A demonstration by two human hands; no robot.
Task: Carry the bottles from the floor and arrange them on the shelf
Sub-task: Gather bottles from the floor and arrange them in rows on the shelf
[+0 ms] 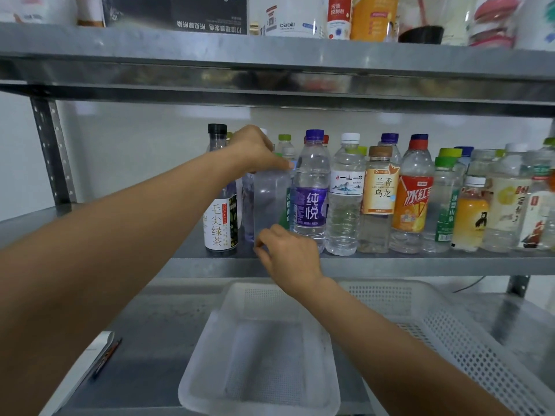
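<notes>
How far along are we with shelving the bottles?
Done: a row of capped plastic bottles stands on the grey metal shelf. In hand: the left hand grips the top of a clear unlabelled bottle, and the right hand holds its base. Left: cannot tell; the floor is out of view.

There is only one view, from a wide-angle camera worn on the person's head, which faces forward and a little down at the middle shelf (pixel 390 264). It is near, so that the left hand (pixel 258 151) and the right hand (pixel 289 255) both reach this shelf. The upper shelf (pixel 270 55) above it crosses the top of the view, and the baskets (pixel 450 340) below it fill the bottom.
</notes>
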